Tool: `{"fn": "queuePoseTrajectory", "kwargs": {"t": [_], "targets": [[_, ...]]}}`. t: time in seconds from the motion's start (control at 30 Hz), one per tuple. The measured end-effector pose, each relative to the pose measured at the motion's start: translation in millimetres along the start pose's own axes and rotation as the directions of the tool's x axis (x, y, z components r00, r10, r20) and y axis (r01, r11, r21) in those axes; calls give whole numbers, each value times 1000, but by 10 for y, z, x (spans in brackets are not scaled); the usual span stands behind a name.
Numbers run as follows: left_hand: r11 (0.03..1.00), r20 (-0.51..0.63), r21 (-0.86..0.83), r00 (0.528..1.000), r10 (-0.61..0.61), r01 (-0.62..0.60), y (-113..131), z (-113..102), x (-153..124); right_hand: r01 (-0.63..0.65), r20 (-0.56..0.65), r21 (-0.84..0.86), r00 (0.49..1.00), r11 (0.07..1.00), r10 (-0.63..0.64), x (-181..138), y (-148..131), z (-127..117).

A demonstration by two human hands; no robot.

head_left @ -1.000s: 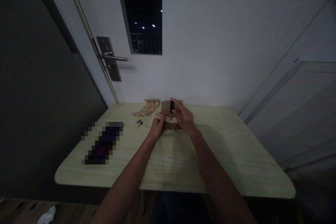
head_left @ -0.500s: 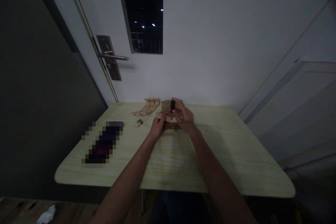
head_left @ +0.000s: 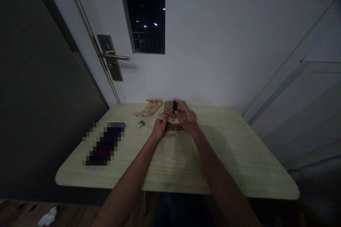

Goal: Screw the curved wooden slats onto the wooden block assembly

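My right hand (head_left: 187,117) grips a small black-handled screwdriver (head_left: 174,106), held upright with its tip down on a light wooden piece (head_left: 161,116). My left hand (head_left: 159,127) pinches that wooden piece from the left and holds it on a darker wooden block (head_left: 168,106) at the far side of the pale table (head_left: 186,159). The spot where the tip meets the wood is too dark and small to make out.
Several curved light wooden pieces (head_left: 149,108) lie fanned out left of the block. A few small metal screws (head_left: 142,123) sit beside my left hand. A dark blurred object (head_left: 104,144) lies at the table's left. A door with a lever handle (head_left: 114,57) stands behind.
Both hands stay on the wooden piece and the screwdriver in nearly the same spot. The view has shifted very slightly.
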State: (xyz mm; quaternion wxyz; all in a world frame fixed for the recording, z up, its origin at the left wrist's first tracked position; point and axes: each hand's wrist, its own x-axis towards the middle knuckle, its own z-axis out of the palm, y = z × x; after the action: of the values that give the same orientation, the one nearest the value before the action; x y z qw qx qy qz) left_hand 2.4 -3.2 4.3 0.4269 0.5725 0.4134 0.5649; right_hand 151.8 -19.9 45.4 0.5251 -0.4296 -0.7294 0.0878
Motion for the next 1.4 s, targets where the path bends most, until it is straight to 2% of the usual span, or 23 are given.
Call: {"fn": "queuePoseTrajectory", "kwargs": {"t": [0.17, 0.47, 0.6, 0.77, 0.87, 1.0, 1.13, 1.4], "targets": [[1000, 4, 11, 1000, 4, -4, 24, 5, -4, -26, -41, -32, 999, 999, 25, 12, -3, 8], [1000, 10, -3, 1000, 15, -15, -16, -2, -7, 19, -14, 1, 1000, 1000, -19, 8, -30, -3], [1000, 12, -8, 1000, 5, -5, 0, 5, -2, -23, -1, 6, 1000, 1000, 23, 11, -34, -16], [1000, 8, 3, 1000, -4, 4, 17, 4, -9, -66, -55, -50, 997, 997, 63, 15, -11, 22], [1000, -12, 9, 1000, -24, 24, 29, 0, -19, -55, -41, -79, 998, 995, 52, 9, -21, 30], [1000, 18, -10, 1000, 9, -8, 31, -6, -23, 0, -23, -34, 1000, 999, -1, -2, -37, 7], [1000, 17, -7, 999, 30, -30, -20, -4, 3, -31, -18, -11, 999, 999, 31, -8, -19, 3], [1000, -10, -8, 1000, -22, 22, -24, 6, 6, -57, -67, -77, 996, 995, 52, -6, -5, 40]]}}
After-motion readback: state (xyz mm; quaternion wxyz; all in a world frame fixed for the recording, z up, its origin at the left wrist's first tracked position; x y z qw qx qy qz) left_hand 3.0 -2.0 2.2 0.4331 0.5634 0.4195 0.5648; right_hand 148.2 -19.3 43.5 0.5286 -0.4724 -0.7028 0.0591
